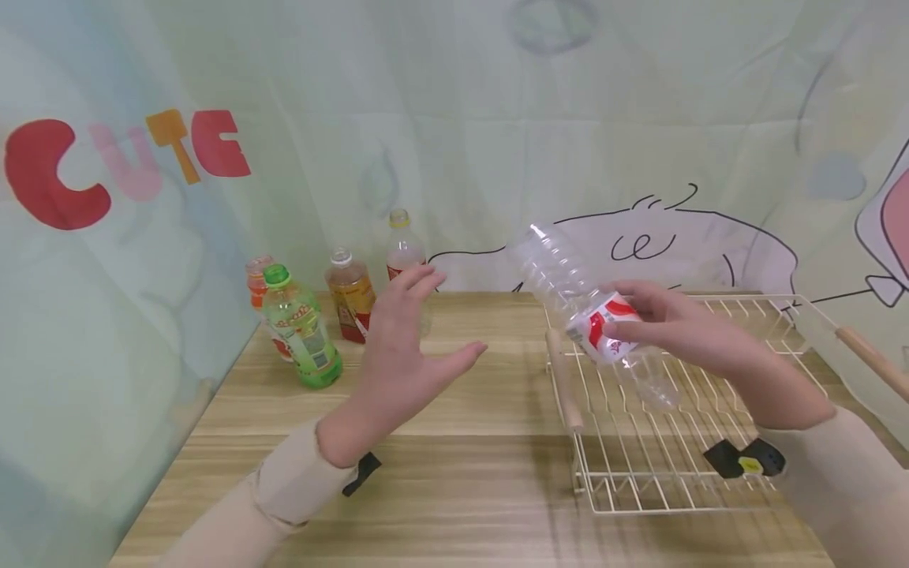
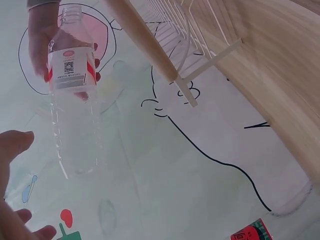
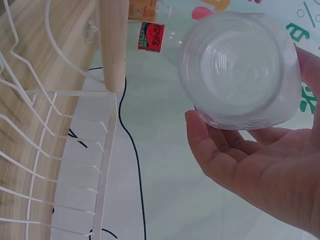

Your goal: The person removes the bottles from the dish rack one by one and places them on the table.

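Observation:
My right hand [image 1: 699, 331] grips a clear plastic bottle [image 1: 604, 327] by its white and red label, fingers and thumb curled around it. The bottle is tilted above the wire rack, its ribbed end up and to the left. In the left wrist view the same bottle [image 2: 75, 130] shows an uncapped neck, and in the right wrist view a broad rounded end of the bottle [image 3: 240, 75] faces the camera. My left hand [image 1: 398, 347] is raised with fingers spread, holding nothing. It partly hides a clear bottle with a yellow-ringed neck [image 1: 401, 241].
A white wire rack [image 1: 596, 481] with wooden handles [image 1: 564, 379] stands on the wooden table [image 1: 454, 505] at right. At left stand a green bottle [image 1: 305, 339], an orange-topped bottle [image 1: 257, 276] and an amber-labelled bottle [image 1: 349, 296]. A printed curtain [image 1: 469, 158] hangs behind.

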Tool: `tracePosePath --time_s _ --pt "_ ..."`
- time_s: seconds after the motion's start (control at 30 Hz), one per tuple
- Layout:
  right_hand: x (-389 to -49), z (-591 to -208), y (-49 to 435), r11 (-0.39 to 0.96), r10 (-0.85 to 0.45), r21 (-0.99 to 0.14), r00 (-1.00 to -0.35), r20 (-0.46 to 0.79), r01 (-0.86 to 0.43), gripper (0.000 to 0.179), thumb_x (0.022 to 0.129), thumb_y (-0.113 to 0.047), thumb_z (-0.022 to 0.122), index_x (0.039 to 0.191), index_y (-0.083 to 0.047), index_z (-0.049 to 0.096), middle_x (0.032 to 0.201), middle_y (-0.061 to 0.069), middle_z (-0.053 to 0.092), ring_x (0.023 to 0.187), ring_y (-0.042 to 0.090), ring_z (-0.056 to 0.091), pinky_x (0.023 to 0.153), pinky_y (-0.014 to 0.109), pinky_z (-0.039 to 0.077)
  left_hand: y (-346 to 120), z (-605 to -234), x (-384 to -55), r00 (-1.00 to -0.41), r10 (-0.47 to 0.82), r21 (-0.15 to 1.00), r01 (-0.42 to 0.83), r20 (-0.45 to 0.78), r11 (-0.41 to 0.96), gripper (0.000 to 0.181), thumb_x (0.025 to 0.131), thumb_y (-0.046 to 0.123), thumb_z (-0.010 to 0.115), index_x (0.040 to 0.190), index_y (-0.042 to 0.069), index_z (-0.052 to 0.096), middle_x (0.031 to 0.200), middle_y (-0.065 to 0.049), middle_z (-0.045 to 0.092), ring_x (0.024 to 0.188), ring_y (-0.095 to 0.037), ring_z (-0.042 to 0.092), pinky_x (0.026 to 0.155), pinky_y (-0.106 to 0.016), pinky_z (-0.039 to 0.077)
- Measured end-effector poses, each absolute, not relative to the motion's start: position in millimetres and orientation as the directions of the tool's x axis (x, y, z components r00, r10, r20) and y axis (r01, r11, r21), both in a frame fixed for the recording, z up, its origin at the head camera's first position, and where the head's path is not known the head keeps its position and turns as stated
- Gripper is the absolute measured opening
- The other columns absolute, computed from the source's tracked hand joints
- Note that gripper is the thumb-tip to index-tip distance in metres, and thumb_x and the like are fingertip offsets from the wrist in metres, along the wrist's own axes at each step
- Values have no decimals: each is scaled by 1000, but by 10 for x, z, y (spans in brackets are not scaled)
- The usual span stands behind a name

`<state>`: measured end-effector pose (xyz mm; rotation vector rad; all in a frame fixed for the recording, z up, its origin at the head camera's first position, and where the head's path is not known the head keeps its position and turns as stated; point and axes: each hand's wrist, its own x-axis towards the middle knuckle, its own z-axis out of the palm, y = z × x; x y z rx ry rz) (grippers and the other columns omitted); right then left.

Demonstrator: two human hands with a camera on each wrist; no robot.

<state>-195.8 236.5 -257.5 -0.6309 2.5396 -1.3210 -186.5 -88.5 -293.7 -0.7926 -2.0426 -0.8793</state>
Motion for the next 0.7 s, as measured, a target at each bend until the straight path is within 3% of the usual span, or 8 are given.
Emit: tracePosePath --time_s 0.23,0.5,0.7 --pt "-1935 -2585 2309 545 -457 -796 -889 -17 -265 61 95 -30 60 145 -7 36 125 11 59 109 24 58 93 41 47 -758 -2942 -1859 -478 319 243 792 818 561 75 67 25 87 127 2 48 132 -16 48 124 -31 43 104 -46 33" --pt "-1871 -2619 2260 561 -500 -760 -866 3 -327 60 93 -26 63 143 -3 40 120 12 61 102 23 60 88 39 50 -621 -2960 -1817 -508 381 235 786 772 572 73 68 30 86 127 5 51 132 -13 47 125 -28 41 105 -46 31" --pt "-1828 -2629 2208 587 -518 -726 -856 4 -359 59 91 -28 66 140 -6 44 124 10 59 109 24 58 88 45 51 -548 -2967 -1797 -467 422 180 807 777 562 74 68 32 86 128 6 51 132 -13 48 128 -28 40 111 -48 26"
